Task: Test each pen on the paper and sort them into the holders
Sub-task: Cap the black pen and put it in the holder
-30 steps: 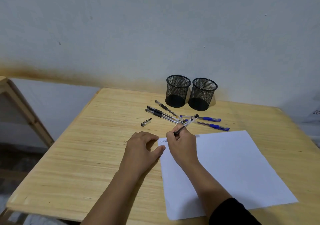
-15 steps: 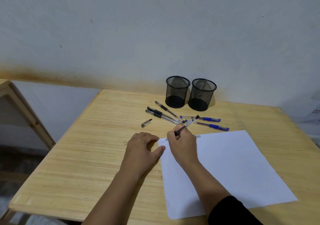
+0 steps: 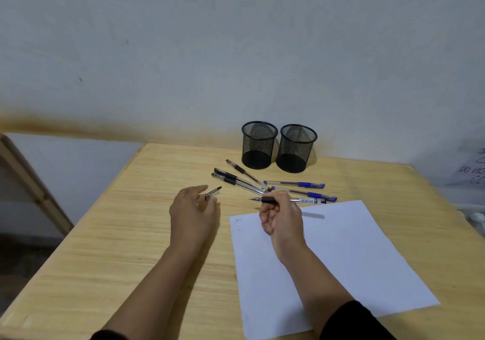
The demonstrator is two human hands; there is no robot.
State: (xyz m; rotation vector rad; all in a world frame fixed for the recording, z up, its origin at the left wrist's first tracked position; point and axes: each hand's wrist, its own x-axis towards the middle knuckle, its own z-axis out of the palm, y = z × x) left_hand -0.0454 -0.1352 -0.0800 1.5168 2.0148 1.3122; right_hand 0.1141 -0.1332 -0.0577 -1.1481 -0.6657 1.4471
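My right hand (image 3: 282,215) grips an uncapped black pen (image 3: 288,200), held level above the top edge of the white paper (image 3: 328,255), tip pointing left. A small scribble (image 3: 238,220) marks the paper's top left corner. My left hand (image 3: 193,212) lies on the table with its fingers spread, fingertips touching the near end of the loose pen cap (image 3: 214,192), which still lies on the wood. Three black pens (image 3: 237,178) and two blue pens (image 3: 295,184) lie fanned out behind the paper. Two black mesh holders (image 3: 259,144) (image 3: 298,147) stand side by side at the back.
The wooden table (image 3: 131,234) ends at its left edge near a wooden frame (image 3: 31,182). A wall rises right behind the holders. A paper with writing (image 3: 472,169) sits off the table's far right.
My right hand lifted the pen off the paper and turned it level. My left hand left the paper's corner and reached forward to the pen cap.
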